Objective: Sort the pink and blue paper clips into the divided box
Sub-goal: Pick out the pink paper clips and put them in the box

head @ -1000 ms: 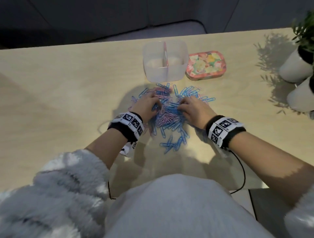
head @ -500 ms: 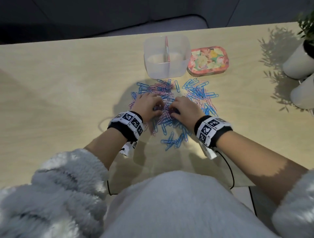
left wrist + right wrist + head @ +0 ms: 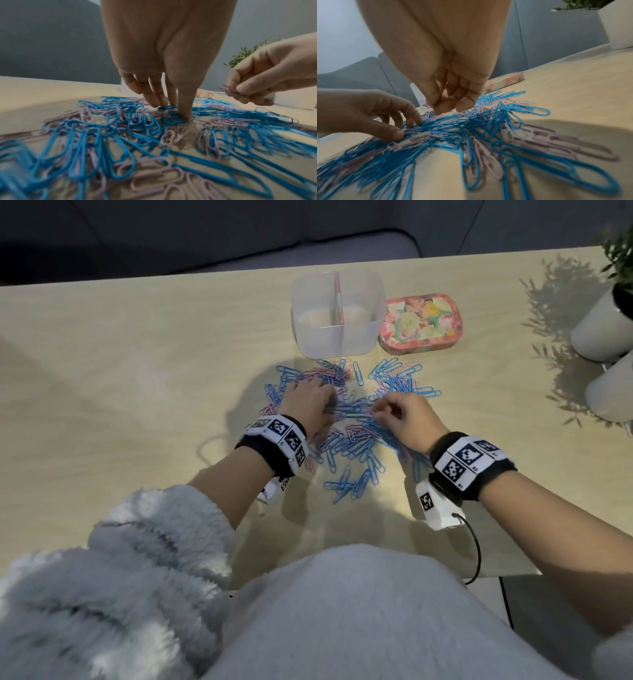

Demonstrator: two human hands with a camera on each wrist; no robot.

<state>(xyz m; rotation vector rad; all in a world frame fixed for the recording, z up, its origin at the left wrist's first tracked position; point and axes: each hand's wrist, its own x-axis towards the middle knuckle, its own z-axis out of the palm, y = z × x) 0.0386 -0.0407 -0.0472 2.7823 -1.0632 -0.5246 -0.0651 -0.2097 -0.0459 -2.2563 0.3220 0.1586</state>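
Right hand (image 3: 267, 75) pinches a few pink paper clips (image 3: 228, 90) clear above the mixed pile (image 3: 349, 422), likely bound for the divided box (image 3: 337, 313) beyond; left hand (image 3: 308, 402) beside it, fingers (image 3: 154, 94) straight, pins blue clips (image 3: 169, 108), steadying the pile.

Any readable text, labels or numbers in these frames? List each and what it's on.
No words, brands or numbers can be read.
Left wristband: black-and-white square marker codes; tiny characters beside them, too small to read.
Right wristband: the same kind of marker codes; small characters at the edges, too small to read.
Floral tin: flower pattern only, no text visible.
Divided box: no label visible.
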